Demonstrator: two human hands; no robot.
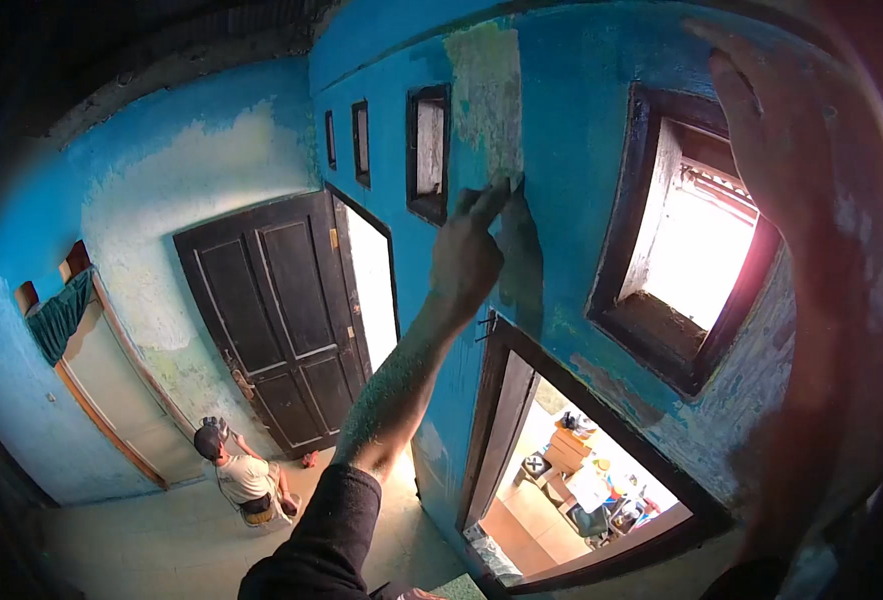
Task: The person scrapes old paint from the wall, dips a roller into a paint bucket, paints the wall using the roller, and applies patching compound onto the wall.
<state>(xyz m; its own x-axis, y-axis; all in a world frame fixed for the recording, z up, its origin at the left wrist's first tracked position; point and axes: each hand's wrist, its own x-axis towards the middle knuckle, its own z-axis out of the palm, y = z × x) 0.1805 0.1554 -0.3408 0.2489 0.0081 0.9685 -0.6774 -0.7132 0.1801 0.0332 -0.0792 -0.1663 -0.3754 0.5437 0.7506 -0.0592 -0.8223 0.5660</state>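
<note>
My left hand [466, 255] reaches up to the blue wall [571, 150], its fingers pinched together around something small and pale at the fingertips, too small to name. It touches or nearly touches the lower end of a bare, scraped strip [486, 90], and its shadow falls beside it. At the upper right, my right hand [776, 140] lies dark and blurred along the wall beside the small window frame [611, 230]. Its fingers are stretched out, and nothing shows in them.
Below is a larger dark-framed opening [601, 410], with boxes and a stool beyond. Three narrow openings line the wall to the left. A dark door [281, 320] stands at the corner. A person in a cap [246, 475] sits low at the lower left.
</note>
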